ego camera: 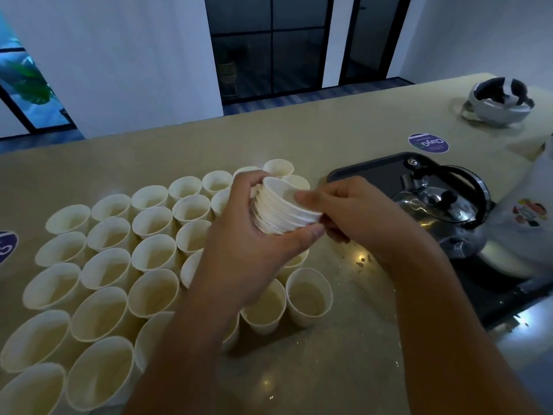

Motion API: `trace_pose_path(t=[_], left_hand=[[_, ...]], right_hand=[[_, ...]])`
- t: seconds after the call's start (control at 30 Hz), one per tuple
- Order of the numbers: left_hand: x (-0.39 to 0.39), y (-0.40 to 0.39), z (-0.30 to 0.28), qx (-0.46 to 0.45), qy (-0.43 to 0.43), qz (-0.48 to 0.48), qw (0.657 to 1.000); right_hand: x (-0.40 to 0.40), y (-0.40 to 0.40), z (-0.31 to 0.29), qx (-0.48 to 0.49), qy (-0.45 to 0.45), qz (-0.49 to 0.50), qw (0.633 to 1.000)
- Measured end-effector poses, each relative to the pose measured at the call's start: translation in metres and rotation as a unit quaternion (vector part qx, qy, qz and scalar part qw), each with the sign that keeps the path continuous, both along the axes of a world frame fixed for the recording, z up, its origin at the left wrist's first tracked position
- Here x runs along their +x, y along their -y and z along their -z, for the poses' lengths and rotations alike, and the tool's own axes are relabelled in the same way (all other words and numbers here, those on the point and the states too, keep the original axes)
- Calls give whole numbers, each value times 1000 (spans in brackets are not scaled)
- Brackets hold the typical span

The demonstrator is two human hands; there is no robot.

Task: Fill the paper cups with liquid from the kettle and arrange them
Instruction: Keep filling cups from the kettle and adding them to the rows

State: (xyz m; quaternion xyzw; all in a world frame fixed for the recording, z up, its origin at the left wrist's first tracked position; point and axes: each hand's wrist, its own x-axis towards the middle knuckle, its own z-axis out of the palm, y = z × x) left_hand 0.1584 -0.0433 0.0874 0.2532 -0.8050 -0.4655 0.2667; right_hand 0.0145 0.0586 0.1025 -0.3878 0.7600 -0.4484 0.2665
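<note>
Head view puts a large share of the work behind us, we judge: rows of paper cups [104,262] stand upright from the counter's [344,354] near-left edge toward its middle, most showing pale liquid low inside. Above them our left hand [254,244] grips a nested stack of cups [281,209] while our right hand [344,208] pinches the top rim. Beyond, toward the right edge, the steel kettle [443,205] sits on a dark tray [374,172], so more filling remains.

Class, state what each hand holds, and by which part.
Left hand grips the nested cup stack around its side; right hand pinches the top cup's rim.
</note>
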Motion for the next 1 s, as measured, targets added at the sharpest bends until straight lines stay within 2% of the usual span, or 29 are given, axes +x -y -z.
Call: trace_pose_path(t=[0.17,0.3,0.43,0.57,0.67,0.8,0.93,1.0], left_hand=[[3,-8,15,-37,69,26,997],[4,-4,16,-62,91,43,993],[10,0,14,-65,96,53,992],[16,7,16,-30,84,32,996],[17,12,11,29,43,2,999],[18,15,4,69,-30,-56,996],[19,16,5,78,-37,-69,994],[19,15,6,76,-29,-70,994]], right_hand=[[-1,-13,8,111,-92,-30,989],[-1,-16,6,121,-96,-35,987],[-4,-16,-3,76,-61,-8,995],[-21,-23,-28,-16,-8,105,994],[-39,-21,-37,-62,-46,190,979],[-70,5,-1,8,-151,250,957],[-86,24,60,148,-180,216,948],[-83,28,82,176,-183,207,945]])
